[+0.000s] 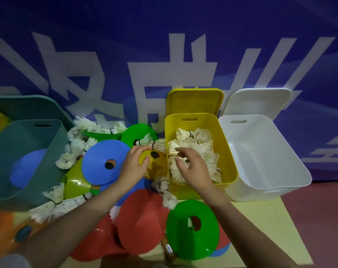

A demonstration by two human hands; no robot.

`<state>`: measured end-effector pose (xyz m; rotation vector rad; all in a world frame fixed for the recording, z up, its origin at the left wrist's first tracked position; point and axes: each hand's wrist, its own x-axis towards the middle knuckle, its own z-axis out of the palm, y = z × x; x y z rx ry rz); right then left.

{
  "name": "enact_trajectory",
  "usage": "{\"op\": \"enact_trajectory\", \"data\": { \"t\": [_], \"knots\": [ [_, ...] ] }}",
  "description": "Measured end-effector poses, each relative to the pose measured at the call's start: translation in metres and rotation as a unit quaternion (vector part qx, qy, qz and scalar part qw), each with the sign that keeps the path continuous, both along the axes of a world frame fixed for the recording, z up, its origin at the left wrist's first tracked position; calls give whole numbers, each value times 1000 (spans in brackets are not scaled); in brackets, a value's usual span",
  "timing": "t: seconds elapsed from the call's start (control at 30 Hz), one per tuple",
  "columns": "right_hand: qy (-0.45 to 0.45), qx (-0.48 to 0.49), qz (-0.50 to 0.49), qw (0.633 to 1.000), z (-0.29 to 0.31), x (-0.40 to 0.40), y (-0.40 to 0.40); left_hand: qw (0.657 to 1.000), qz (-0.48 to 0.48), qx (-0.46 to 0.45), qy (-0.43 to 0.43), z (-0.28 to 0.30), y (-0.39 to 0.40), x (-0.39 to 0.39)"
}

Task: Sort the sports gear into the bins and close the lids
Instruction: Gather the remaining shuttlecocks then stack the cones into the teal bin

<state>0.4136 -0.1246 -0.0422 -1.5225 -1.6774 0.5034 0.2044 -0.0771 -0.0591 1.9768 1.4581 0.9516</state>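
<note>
A shuttlecock (158,145) is being pinched at its base between the thumb and curled forefinger of the left hand (134,167), just beside the left wall of the yellow bin (231,167); its feathers are being held toward that bin; the right hand (193,167) is being held over the pile of shuttlecocks (201,147) inside the yellow bin, and its fingers are loosely curled; whether a shuttlecock is being gripped by them cannot be told. The yellow lid (195,101) is being propped upright behind the yellow bin; the white bin (276,151) is being kept just to the right of it, touching it, with the white lid (259,101) leaning behind. The teal bin (29,132) is being kept at the left, tilted, with a blue disc (27,169) lying inside and its teal lid (29,107) standing behind. Between the bins, loose shuttlecocks (77,144) are being left scattered among flat marker discs: a blue one (104,161) beside the left wrist, a green one (192,229) near the lower edge, red ones (141,223) under the forearms, another green one (139,135) behind the held shuttlecock. Large white characters are being shown on the blue banner (164,45) behind; they are cut off and partly hidden, so no word can be read; no brand or label is being shown legibly on the bins or discs.
</note>
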Motion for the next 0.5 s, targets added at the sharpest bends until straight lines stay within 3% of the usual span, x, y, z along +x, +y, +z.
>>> {"op": "enact_trajectory", "data": {
  "t": [0.23, 0.37, 0.5],
  "knots": [
    [53, -87, 144, 984, -30, -141, -4, 997, 66, -49, -7, -17, -47, -156],
    [-6, -125, 206, 971, -48, -209, -6, 990, 117, -82, -6, -33, -86, -229],
    [-130, -132, 257, 949, -66, -265, -1, 974, 181, -133, 41, -60, -118, -286]
  ]
}}
